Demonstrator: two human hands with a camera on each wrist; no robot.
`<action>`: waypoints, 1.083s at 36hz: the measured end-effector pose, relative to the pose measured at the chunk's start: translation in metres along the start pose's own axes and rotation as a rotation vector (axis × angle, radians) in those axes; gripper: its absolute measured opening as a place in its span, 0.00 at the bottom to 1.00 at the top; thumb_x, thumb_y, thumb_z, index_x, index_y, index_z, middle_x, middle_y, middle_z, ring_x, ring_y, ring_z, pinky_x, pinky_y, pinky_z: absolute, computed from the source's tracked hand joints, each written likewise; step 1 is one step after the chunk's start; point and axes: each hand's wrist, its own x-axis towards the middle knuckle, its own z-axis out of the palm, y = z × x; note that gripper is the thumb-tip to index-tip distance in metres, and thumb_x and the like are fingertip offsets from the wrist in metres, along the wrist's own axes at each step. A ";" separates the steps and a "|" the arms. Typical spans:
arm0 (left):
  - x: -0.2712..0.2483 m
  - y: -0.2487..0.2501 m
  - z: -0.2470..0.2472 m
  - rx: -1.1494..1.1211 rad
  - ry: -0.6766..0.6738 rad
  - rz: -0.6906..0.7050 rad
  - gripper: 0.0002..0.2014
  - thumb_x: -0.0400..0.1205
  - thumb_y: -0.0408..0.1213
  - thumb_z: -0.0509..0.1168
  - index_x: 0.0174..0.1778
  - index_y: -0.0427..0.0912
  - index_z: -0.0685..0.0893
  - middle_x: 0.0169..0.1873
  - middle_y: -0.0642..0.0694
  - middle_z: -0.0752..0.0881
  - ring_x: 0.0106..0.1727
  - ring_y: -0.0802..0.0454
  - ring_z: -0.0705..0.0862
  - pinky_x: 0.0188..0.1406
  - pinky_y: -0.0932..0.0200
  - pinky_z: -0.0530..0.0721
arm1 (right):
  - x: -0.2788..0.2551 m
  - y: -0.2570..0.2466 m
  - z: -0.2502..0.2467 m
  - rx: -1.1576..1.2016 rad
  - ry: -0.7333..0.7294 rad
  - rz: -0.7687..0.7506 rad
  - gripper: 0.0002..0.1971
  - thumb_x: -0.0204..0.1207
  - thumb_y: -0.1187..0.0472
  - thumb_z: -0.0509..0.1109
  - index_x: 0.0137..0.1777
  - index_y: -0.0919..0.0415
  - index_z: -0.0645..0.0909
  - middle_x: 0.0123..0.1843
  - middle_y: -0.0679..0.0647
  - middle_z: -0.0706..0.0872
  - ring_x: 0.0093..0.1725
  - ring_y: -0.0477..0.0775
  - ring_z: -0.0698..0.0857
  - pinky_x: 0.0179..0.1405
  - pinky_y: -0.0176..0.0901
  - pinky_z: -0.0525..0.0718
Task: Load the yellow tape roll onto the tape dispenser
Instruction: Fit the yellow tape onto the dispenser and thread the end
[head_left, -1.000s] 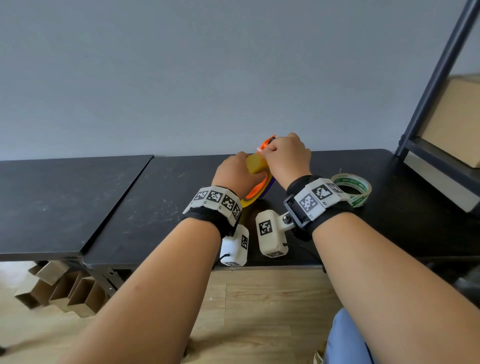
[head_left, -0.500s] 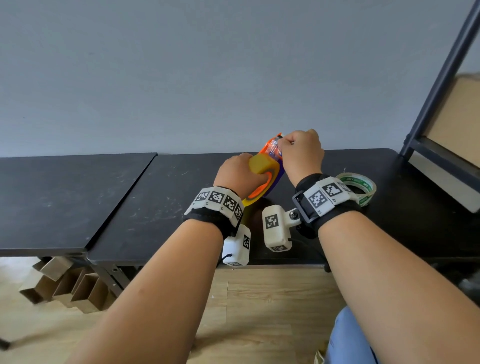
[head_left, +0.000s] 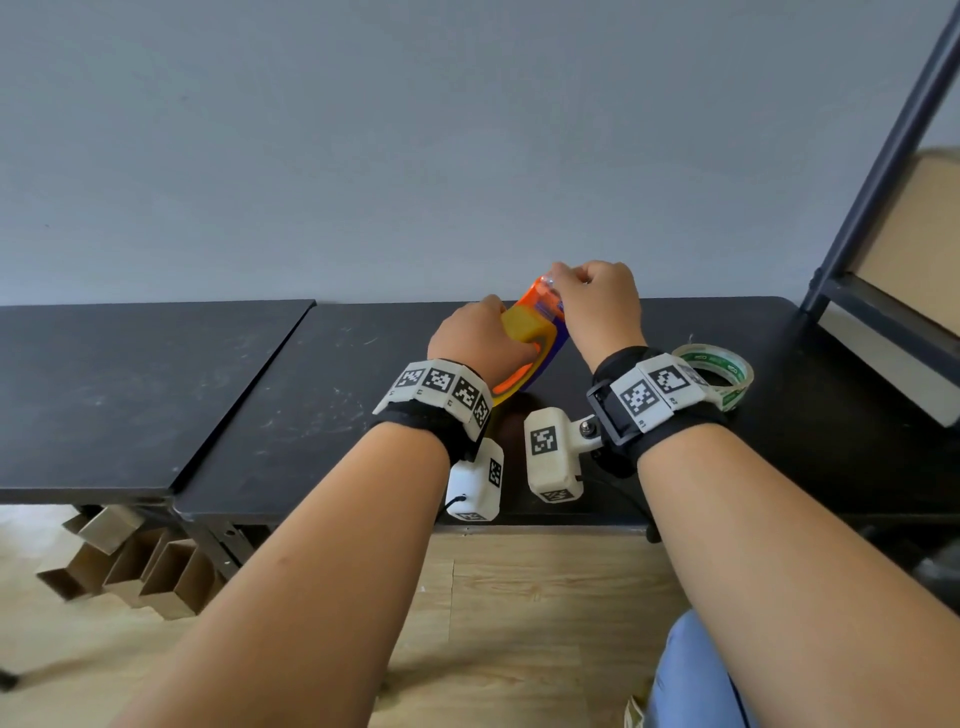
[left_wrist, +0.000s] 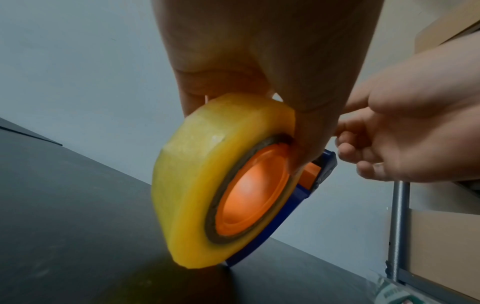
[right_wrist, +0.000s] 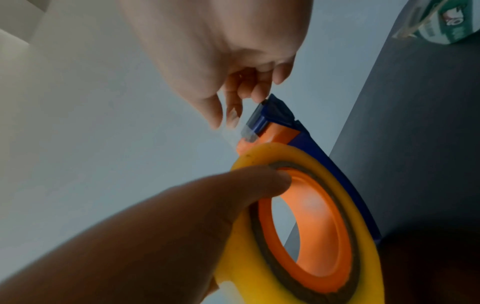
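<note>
1. Tape work is nearly done, I think. The thick yellow tape roll (left_wrist: 197, 164) already sits on the round orange hub (left_wrist: 252, 193) of the blue and orange plastic tape dispenser (head_left: 540, 332).
2. Dispenser and roll are tipped up on edge. The bottom of the blue frame rests on the flat black table (head_left: 311, 395), about the middle of the table top in the head view.
3. Left hand (head_left: 472, 343) is wrapped around the yellow roll. Its thumb lies across the side of the roll and touches the dark inner ring next to the orange hub. The other fingers curl over the top of the roll.
4. Right hand (head_left: 597, 301) is at 12 o'clock from the roll, up at the top end of the dispenser. Its fingertips (right_wrist: 231, 115) pinch the loose clear end of the tape (right_wrist: 233, 133) right by the blue cutter tip (right_wrist: 270, 111).
5. What is done: the roll is on the hub.
6. What is left, as far as I can guess: lay the loose end flat over the cutter tip, press it down, and let go. I cannot tell if the tape is threaded the right way under the orange tab.
7. A see-through tape roll with green print (head_left: 722, 374) lies flat on the table at 3 o'clock from the dispenser, just past the right wrist. Nobody is touching it.
</note>
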 end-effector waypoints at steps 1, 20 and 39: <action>0.000 0.001 0.000 0.006 0.004 0.002 0.24 0.71 0.55 0.69 0.58 0.47 0.80 0.47 0.48 0.86 0.49 0.46 0.85 0.45 0.52 0.86 | 0.000 0.000 0.000 -0.011 -0.004 -0.007 0.17 0.72 0.43 0.63 0.27 0.51 0.76 0.46 0.64 0.87 0.46 0.65 0.86 0.55 0.65 0.85; -0.008 0.012 0.001 0.124 0.037 0.054 0.23 0.76 0.56 0.65 0.59 0.44 0.78 0.48 0.47 0.86 0.50 0.45 0.85 0.42 0.54 0.81 | 0.005 0.012 -0.009 -0.190 0.062 0.060 0.14 0.70 0.50 0.66 0.34 0.61 0.83 0.41 0.58 0.86 0.41 0.63 0.86 0.49 0.59 0.88; -0.001 0.013 -0.006 0.166 -0.056 0.083 0.19 0.74 0.51 0.67 0.52 0.41 0.77 0.40 0.48 0.79 0.43 0.46 0.79 0.36 0.56 0.75 | 0.007 0.013 -0.010 -0.100 0.102 -0.100 0.08 0.77 0.61 0.72 0.39 0.62 0.78 0.46 0.58 0.83 0.45 0.57 0.81 0.42 0.46 0.78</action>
